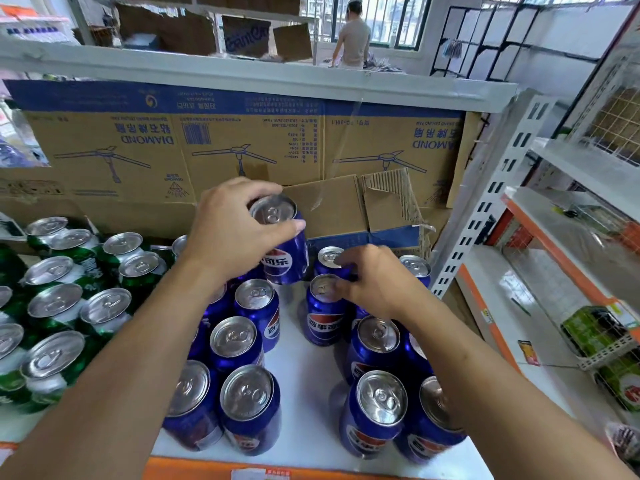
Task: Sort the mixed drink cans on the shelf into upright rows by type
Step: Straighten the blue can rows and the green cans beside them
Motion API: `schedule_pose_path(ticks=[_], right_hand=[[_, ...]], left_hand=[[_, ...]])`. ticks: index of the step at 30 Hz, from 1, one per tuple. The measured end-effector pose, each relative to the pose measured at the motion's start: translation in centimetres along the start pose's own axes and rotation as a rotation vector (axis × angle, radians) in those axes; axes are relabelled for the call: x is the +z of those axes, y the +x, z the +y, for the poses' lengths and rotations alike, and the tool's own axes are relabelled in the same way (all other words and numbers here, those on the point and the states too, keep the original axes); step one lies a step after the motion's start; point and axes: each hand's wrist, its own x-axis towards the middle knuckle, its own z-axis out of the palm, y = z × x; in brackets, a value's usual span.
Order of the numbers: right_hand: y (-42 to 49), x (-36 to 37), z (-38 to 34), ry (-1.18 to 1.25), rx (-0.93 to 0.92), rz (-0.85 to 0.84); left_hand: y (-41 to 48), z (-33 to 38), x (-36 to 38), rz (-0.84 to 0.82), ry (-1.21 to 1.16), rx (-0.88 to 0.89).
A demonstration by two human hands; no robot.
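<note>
Left forearm covers blue cans beside it; number beneath unclear. Left hand hides left side of lifted blue can. Right hand overlaps rims of two far blue cans (grip or mere touch: cannot tell). Green cans cut by left edge. Small print on cardboard box illegible. Green packets at right edge cropped, blurred.

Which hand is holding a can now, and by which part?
The left hand grips a blue can by its upper side, near the rim. The right hand touches the top of a standing can; grip unclear.
</note>
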Motion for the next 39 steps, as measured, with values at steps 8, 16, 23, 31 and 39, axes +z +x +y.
schedule_pose_path(ticks=[8,16,23,31,39], right_hand=[[-0.7,-0.6,1.2,0.121,0.060,0.076],[-2.6,-1.4,1.8,-0.079,0.051,-0.019],[-4.7,-2.2,2.4,-0.123,0.112,-0.282],[-5.7,-2.3,2.8,-0.165,0.109,-0.342],[-5.8,-2.2,2.9,-0.155,0.101,-0.325]], left_hand=[[-3.7,3.1,-0.6,-0.157,-0.030,0.003],[-6.9,3.0,3.0,-0.381,0.111,-0.062],[-8.0,2.3,5.4,-0.522,0.274,-0.082],[-8.6,2.3,7.0,-0.545,0.292,-0.103],[-8.0,2.2,6.2,-0.730,0.331,-0.108]])
